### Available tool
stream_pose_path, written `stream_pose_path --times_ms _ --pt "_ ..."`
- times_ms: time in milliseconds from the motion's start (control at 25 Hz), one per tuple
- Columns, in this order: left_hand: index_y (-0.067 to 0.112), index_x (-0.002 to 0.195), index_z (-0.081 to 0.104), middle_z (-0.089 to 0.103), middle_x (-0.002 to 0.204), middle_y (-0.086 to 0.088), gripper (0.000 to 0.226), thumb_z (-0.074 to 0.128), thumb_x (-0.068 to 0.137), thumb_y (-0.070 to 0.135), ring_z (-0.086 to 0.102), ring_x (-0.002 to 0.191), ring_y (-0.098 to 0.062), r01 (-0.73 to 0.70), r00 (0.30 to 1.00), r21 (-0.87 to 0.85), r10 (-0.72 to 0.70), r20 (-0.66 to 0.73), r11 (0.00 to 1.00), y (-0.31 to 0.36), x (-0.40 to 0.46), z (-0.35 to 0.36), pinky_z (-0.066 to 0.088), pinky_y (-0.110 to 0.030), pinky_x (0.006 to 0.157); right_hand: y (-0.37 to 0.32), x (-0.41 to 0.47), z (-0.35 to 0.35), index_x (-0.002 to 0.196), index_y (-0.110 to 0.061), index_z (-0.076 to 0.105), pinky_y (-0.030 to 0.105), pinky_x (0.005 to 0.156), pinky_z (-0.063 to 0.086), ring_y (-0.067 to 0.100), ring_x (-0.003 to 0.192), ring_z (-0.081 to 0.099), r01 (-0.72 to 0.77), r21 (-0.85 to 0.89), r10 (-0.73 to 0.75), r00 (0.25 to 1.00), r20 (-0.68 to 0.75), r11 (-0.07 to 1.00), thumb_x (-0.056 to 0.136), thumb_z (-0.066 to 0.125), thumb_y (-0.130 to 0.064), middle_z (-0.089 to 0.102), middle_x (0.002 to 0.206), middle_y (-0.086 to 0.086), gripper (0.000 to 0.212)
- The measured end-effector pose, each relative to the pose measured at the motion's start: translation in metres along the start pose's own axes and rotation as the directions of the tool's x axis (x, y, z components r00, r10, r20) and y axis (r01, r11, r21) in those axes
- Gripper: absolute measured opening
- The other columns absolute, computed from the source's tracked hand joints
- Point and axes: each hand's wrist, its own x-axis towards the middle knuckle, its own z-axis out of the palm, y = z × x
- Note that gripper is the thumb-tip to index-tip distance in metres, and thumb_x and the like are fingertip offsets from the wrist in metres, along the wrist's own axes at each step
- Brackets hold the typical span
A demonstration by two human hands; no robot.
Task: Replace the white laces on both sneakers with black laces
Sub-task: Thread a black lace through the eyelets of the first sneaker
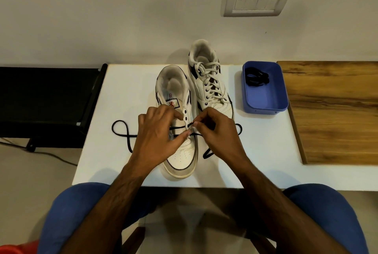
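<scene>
The person's blue-clad knees [81, 208] are closest, and above them both hands work on the near sneaker [180, 131] on the white tabletop [122, 110]. The right hand [216, 131] has its grip pinching the tip of the black lace [120, 133] at an eyelet, while the left hand [157, 133] has its fingers curled, holding the shoe's side steady. The lace looks soft, light and floppy, so it is best held by its stiff tip; the far sneaker [210, 85] still has white laces [210, 75], and more black lace sits in the blue box [266, 102].
</scene>
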Motion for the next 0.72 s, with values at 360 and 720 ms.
stream_pose_path --times_ms 360,720 --pt "0.040 0.125 0.064 0.048 0.140 0.014 0.029 0.052 0.099 0.035 0.040 0.124 -0.015 0.004 0.999 -0.068 0.000 0.050 0.998 -0.001 0.002 -0.005 0.021 -0.034 0.088 -0.013 0.013 -0.037 0.100 -0.015 0.059 0.024 0.059 0.042 0.007 0.062 0.050 -0.112 0.383 0.134 0.991 -0.030 0.917 0.102 0.056 -0.023 0.057 0.068 -0.009 0.009" --pt "0.038 0.125 0.067 0.050 0.146 0.006 0.054 0.023 0.093 0.036 0.045 0.124 -0.024 0.033 0.997 -0.029 -0.030 0.069 0.999 -0.003 0.007 -0.010 0.021 -0.036 0.088 0.007 0.006 0.002 0.103 -0.021 0.070 0.024 0.077 0.046 0.007 0.090 0.051 0.233 -0.338 -0.209 0.972 0.107 0.912 0.090 0.074 -0.023 0.054 0.095 -0.009 0.015"
